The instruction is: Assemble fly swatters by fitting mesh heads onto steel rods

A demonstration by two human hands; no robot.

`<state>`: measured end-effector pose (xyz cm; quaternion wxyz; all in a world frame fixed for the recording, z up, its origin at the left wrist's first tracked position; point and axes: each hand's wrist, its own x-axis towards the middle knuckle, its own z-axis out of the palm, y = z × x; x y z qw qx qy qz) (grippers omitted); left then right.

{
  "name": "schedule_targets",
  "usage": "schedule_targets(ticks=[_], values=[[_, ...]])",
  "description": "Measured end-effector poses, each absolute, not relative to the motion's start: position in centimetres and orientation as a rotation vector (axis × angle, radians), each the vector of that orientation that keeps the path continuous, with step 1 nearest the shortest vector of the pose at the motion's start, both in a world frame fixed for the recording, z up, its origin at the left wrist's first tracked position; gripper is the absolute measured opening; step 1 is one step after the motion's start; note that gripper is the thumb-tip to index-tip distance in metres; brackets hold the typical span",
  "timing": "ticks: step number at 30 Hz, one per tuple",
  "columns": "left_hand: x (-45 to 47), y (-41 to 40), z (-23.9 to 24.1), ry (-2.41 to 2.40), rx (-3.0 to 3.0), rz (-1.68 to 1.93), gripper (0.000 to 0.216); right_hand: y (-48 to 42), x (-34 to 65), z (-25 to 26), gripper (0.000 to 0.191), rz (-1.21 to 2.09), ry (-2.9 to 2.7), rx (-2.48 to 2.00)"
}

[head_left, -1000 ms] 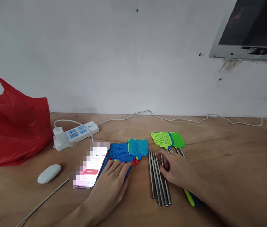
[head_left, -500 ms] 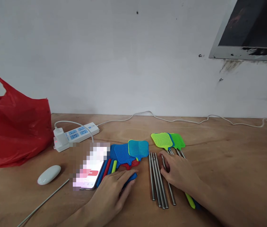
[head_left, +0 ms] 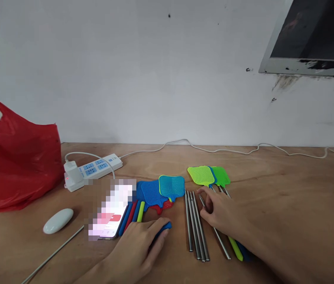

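On the wooden table (head_left: pixel 288 197) lie fly-swatter parts. My left hand (head_left: pixel 139 248) grips a blue handle (head_left: pixel 164 227) near the pile of blue, teal and red swatter heads (head_left: pixel 161 191). More loose coloured handles (head_left: pixel 133 215) lie beside the pile. My right hand (head_left: pixel 224 215) pinches one steel rod (head_left: pixel 221 244), angled away from the bundle of several steel rods (head_left: pixel 194 228). Green swatter heads (head_left: pixel 208 175) with rods and handles lie under and behind my right hand.
A phone (head_left: pixel 110 215) with a lit screen lies left of the handles. A white mouse (head_left: pixel 58 221), a power strip (head_left: pixel 91 170) and a red plastic bag (head_left: pixel 15 157) sit at the left. White cables (head_left: pixel 228 150) run along the wall. A monitor (head_left: pixel 314 37) hangs at the top right.
My left hand has drawn back toward me with a blue handle, uncovering the other coloured handles. My right hand has pulled one steel rod out of the bundle, to the right.
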<state>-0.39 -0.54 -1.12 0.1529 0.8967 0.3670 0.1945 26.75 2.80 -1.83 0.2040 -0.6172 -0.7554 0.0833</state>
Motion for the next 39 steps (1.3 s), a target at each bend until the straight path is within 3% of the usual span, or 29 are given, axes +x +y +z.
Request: schedule_targets(ticks=[10, 14, 17, 22, 29, 39], values=[[-0.2, -0.7, -0.8, 1.080, 2.583, 0.504, 0.023, 3.1, 26.6, -0.4, 0.056, 0.974, -1.367, -1.245], [-0.3, -0.7, -1.0, 1.089, 2.623, 0.506, 0.024, 2.9, 26.3, 0.4, 0.041, 1.221, -1.010, -1.129], [-0.4, -0.8, -1.1, 1.089, 2.628, 0.509, 0.025, 3.1, 26.3, 0.3, 0.029, 1.293, -0.813, -1.022], [-0.2, -0.7, -0.9, 1.087, 2.615, 0.483, 0.024, 3.3, 26.3, -0.3, 0.027, 1.356, -0.674, -0.962], [-0.2, -0.6, -1.1, 1.137, 2.596, 0.547, 0.025, 3.7, 27.1, -0.9, 0.019, 1.209, -0.552, -0.888], [-0.2, -0.6, -1.3, 1.189, 2.500, 0.564, 0.024, 2.2, 25.2, 0.2, 0.028, 1.425, -0.841, -0.898]])
